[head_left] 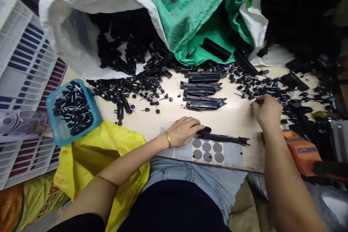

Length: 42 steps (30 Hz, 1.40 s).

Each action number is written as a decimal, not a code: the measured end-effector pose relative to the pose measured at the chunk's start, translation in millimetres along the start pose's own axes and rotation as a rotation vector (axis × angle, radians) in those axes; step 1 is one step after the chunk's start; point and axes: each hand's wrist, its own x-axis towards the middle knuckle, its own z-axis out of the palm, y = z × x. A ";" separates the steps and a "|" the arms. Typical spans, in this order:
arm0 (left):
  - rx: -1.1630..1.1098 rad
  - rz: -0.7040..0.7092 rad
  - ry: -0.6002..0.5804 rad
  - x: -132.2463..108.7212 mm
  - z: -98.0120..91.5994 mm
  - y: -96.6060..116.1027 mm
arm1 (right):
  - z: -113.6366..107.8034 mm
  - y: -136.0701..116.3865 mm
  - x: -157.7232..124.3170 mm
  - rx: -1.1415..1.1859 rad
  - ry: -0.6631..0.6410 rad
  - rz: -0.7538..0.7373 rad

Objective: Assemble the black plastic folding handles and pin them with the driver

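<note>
My left hand (184,130) is closed on one end of a long black plastic arm with a forked tip (225,137), which lies near the table's front edge. Above the pile of black-headed pins (261,90) on the right, my right hand (268,110) is closed, thumb and fingertips pinched together. Whatever sits between those fingertips is too small to make out. Beyond my hands, several similar black arms (205,103) lie stacked in rows at the middle of the table.
At left stands a blue basket (97,110) of black-headed pins, above a yellow bag (127,134). A white sack (67,43) spills black parts at the back, beside a green sack (190,18). An orange tool (304,152) is at right; white crates (24,61) stand far left.
</note>
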 end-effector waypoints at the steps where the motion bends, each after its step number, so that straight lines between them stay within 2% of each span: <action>1: 0.014 -0.092 0.071 -7.2 -2.4 -6.9 | -1.9 -3.6 -4.4 0.111 0.028 0.020; 4: 0.137 -0.389 0.222 -22.4 -13.5 -37.5 | -11.1 -14.4 -41.3 0.661 0.064 0.072; 6: 0.253 -0.479 0.232 -25.3 -22.6 -59.1 | -15.5 -22.8 -76.4 0.978 -0.025 0.071; 7: 0.297 -0.513 0.231 -25.1 -26.8 -68.3 | -16.3 -27.2 -93.6 1.059 -0.082 0.080; 9: 0.336 -0.581 0.221 -23.4 -32.9 -82.7 | -14.7 -35.4 -122.6 1.132 -0.151 0.125; 11: 0.315 -0.640 0.198 -22.2 -35.0 -92.9 | -10.3 -42.2 -141.9 1.167 -0.149 0.182; 14: 0.269 -0.651 0.168 -22.9 -32.7 -103.9 | -3.3 -51.6 -155.0 1.191 -0.122 0.239; 16: 0.249 -0.640 0.191 -24.7 -31.0 -107.2 | -0.5 -58.2 -158.2 1.187 -0.130 0.234; 18: 0.197 -0.636 0.268 -27.3 -31.0 -103.9 | 1.8 -64.1 -160.0 1.171 -0.147 0.209; 20: 0.054 -0.641 0.406 -30.7 -32.1 -91.8 | 5.3 -68.1 -161.5 1.154 -0.165 0.191; 23: -0.342 -0.649 0.617 -36.4 -30.7 -60.3 | 13.7 -69.6 -162.6 1.126 -0.183 0.168; 25: -0.604 -0.657 0.670 -39.3 -24.6 -38.2 | 18.3 -68.9 -162.5 1.027 -0.156 0.106; 27: -0.775 -0.693 0.681 -40.9 -14.7 -22.3 | 19.0 -68.3 -161.7 0.831 -0.095 -0.043; 30: -0.889 -0.779 0.699 -41.8 1.7 -14.7 | 15.0 -69.0 -160.0 0.523 -0.044 -0.377; 33: -0.905 -0.822 0.711 -43.5 12.6 -18.1 | 14.9 -70.1 -159.3 0.347 -0.076 -0.607; 37: -0.717 -0.772 0.719 -48.9 16.4 -17.8 | 27.5 -65.1 -163.0 0.259 -0.026 -0.640; 39: -0.495 -0.662 0.687 -53.0 14.4 -14.1 | 34.3 -57.9 -167.1 0.232 0.027 -0.641; 42: -0.175 -0.421 0.551 -60.1 7.1 -8.9 | 39.8 -43.0 -173.7 0.159 0.026 -0.693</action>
